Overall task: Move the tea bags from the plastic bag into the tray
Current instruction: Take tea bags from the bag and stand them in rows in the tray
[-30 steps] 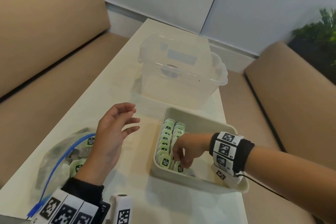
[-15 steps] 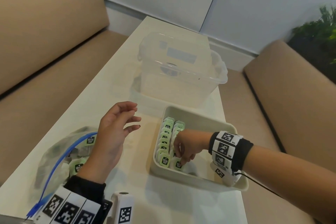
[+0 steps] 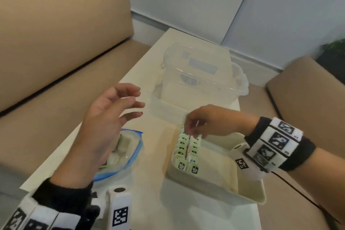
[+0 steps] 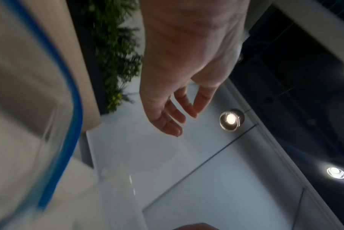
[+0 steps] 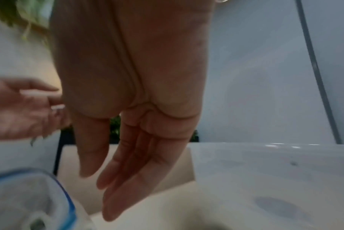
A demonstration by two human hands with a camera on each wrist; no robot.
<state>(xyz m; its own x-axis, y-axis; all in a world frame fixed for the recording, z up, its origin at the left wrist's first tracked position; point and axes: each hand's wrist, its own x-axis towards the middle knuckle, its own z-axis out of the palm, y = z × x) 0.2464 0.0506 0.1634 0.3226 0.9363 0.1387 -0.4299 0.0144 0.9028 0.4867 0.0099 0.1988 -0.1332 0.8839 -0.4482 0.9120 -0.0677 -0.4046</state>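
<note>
A cream tray (image 3: 248,199) holds two rows of green-labelled tea bags (image 3: 186,157) along its left wall. My right hand (image 3: 192,133) hovers over the far end of those rows with its fingers pointing down; in the right wrist view the right hand (image 5: 100,191) has straight fingers and holds nothing. A clear plastic bag (image 3: 130,157) with a blue zip edge lies left of the tray with more tea bags (image 3: 121,147) inside. My left hand (image 3: 139,103) floats above the bag, fingers spread and relaxed, and the left hand (image 4: 182,119) is empty.
A large clear plastic container (image 3: 201,80) stands on the white table (image 3: 149,192) just beyond the tray. Tan benches (image 3: 56,61) flank the table on both sides. The bag's blue edge (image 4: 68,124) runs close to my left wrist.
My right hand left a tea bag at the near end of the right row and lifted toward the far end, empty. The left hand stays raised over the bag.
</note>
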